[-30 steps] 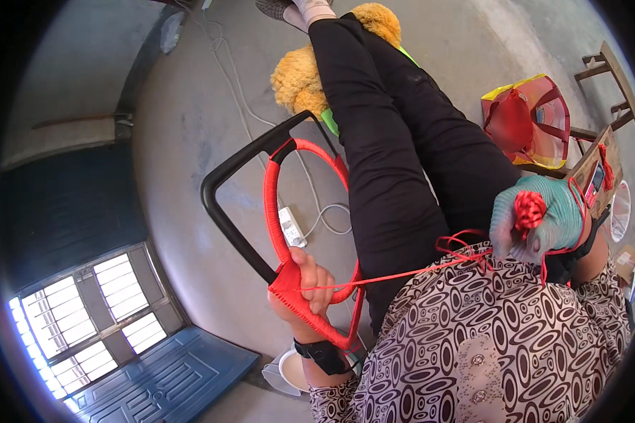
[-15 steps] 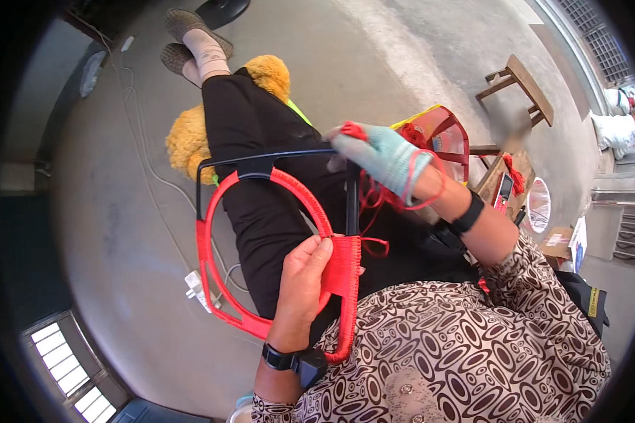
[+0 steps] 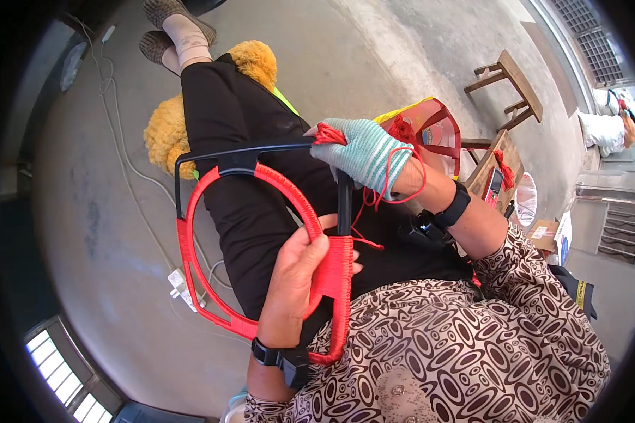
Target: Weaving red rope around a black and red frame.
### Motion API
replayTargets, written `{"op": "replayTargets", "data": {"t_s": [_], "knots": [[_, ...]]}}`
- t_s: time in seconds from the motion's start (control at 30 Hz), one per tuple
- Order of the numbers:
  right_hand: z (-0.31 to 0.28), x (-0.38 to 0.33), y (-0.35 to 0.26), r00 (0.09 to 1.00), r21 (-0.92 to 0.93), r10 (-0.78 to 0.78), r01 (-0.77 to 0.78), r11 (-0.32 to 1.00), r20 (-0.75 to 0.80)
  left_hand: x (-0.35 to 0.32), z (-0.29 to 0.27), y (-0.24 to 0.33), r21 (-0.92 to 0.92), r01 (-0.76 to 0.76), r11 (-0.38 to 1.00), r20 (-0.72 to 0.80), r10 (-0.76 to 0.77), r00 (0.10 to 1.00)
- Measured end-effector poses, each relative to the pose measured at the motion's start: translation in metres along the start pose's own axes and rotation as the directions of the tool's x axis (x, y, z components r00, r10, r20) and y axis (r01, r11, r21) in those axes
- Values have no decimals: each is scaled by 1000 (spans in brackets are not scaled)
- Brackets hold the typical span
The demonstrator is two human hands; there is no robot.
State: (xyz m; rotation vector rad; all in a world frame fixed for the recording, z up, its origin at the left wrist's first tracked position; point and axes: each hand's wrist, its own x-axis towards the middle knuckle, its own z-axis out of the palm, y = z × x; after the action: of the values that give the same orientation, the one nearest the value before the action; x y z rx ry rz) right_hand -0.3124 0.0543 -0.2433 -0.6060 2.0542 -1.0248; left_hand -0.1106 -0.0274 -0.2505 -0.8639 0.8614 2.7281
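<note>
My left hand [image 3: 300, 278] grips a black metal frame [image 3: 212, 156] where red cord is wound tightly around its bar [image 3: 337, 275]. A red wrapped ring [image 3: 190, 261] sits inside the frame. My right hand [image 3: 363, 151], in a pale green striped glove, is at the frame's top corner and holds a small bundle of red cord [image 3: 326, 134]. Loose red cord [image 3: 402, 190] loops from the glove round my wrist down to the wound part. The frame rests over my lap in black trousers [image 3: 247, 204].
A yellow furry cushion [image 3: 169, 134] lies under my legs on the grey concrete floor. A red basket [image 3: 437, 130] stands to my right, with wooden stools [image 3: 504, 77] beyond. A white cable and plug strip [image 3: 180, 289] lie on the floor at left.
My right hand carried the red cord bundle from beside my right knee up to the frame's top corner. The view swung, and the frame now lies more across my lap.
</note>
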Motion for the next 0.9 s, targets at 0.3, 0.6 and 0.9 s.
{"op": "replayTargets", "data": {"t_s": [0.3, 0.6, 0.9], "knots": [[-62, -73, -4, 997, 337, -53, 68, 939, -55, 6, -15, 29, -10, -140, 990, 33, 141, 990], [35, -44, 18, 980, 47, -92, 85, 995, 174, 22, -10, 12, -131, -203, 970, -30, 201, 979], [41, -9, -7, 977, 730, -28, -139, 670, 212, 29, -12, 6, -177, -184, 967, -5, 186, 983]]}}
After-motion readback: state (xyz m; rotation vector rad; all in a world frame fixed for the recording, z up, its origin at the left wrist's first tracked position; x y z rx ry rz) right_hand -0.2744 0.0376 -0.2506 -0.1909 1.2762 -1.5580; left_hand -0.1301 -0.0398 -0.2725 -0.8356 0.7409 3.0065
